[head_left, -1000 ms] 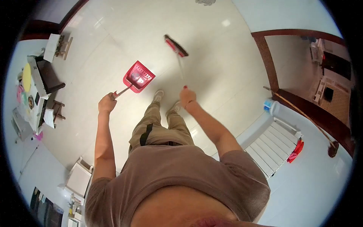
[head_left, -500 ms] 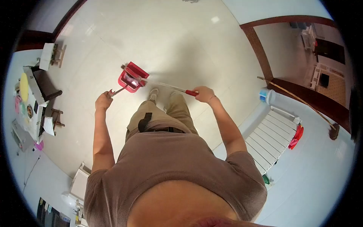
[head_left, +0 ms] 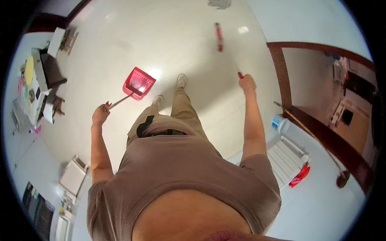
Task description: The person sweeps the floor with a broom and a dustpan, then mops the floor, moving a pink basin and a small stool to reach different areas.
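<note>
My left hand (head_left: pixel 101 114) is closed round the handle of a red dustpan (head_left: pixel 136 76), whose pan rests on the pale floor in front of my feet. In the pan is some light-coloured matter that I cannot make out. My right hand (head_left: pixel 247 82), reaching forward and to the right, grips the red end of a broom handle. The red broom head (head_left: pixel 218 37) is farther out on the floor, apart from the dustpan and smeared by motion. Between hand and head the pale stick hardly shows.
A grey heap (head_left: pixel 219 3) lies on the floor at the far edge. On the right are a doorway with a dark frame (head_left: pixel 281 76), a bucket (head_left: pixel 280 124), a white radiator (head_left: pixel 285 160) and a leaning long-handled broom (head_left: pixel 342 178). A cluttered table (head_left: pixel 39 88) stands at left.
The broom head has left the dustpan and moved forward and right, with my right hand going the same way. My feet have stepped forward. My left hand keeps hold of the dustpan.
</note>
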The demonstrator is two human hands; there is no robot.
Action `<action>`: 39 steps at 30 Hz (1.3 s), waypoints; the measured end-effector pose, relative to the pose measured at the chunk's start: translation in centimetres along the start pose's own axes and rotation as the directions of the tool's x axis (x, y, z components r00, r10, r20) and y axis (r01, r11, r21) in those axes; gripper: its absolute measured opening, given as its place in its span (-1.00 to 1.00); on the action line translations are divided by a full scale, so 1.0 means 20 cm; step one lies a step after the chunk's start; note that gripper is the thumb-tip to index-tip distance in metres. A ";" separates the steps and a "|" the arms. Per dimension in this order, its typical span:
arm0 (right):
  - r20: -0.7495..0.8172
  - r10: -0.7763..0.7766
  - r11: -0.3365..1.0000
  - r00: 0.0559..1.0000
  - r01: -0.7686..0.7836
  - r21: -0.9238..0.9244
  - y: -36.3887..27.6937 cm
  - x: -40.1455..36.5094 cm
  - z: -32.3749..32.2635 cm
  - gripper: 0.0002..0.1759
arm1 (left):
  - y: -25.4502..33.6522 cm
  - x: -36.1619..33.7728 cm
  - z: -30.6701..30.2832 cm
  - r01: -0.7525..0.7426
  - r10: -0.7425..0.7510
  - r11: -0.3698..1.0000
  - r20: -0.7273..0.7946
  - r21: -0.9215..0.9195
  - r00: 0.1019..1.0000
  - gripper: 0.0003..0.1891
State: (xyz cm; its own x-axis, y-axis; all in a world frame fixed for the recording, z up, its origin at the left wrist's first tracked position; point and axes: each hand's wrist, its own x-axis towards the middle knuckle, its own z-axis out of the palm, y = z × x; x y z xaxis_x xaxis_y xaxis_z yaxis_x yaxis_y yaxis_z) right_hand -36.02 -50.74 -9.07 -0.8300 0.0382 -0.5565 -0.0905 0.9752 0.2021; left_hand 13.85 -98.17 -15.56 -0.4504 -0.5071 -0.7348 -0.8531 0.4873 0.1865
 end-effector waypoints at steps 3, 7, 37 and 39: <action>-0.037 -0.019 0.999 0.999 0.018 -0.031 0.02 0.48 -0.12 -0.66 | 0.05 -0.01 0.07 0.115 -0.116 0.993 -0.016 -0.014 0.993 -0.69; -0.033 -0.035 0.996 0.999 0.032 -0.080 -0.03 1.17 -0.11 -0.79 | 0.10 -0.03 0.09 0.050 -0.055 0.997 -0.109 -0.055 0.993 -0.74; 0.379 -0.693 0.623 0.613 0.774 -0.113 -1.11 -0.97 0.59 -0.71 | -0.43 -0.33 0.26 0.247 -0.251 0.958 -0.005 -0.144 0.968 -0.65; 0.396 -0.667 0.618 0.631 0.765 -0.179 -1.11 -1.01 0.48 -0.72 | -0.50 -0.40 0.30 0.255 -0.258 0.956 -0.001 -0.145 0.966 -0.63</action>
State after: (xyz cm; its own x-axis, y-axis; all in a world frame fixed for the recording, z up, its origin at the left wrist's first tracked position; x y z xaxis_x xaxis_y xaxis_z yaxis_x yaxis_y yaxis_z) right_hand -11.98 -71.11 -10.11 -0.2456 -0.5398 -0.8052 -0.7898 0.5930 -0.1566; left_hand 27.66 -94.66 -15.48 -0.2150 -0.6167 -0.7573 -0.9687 0.2335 0.0849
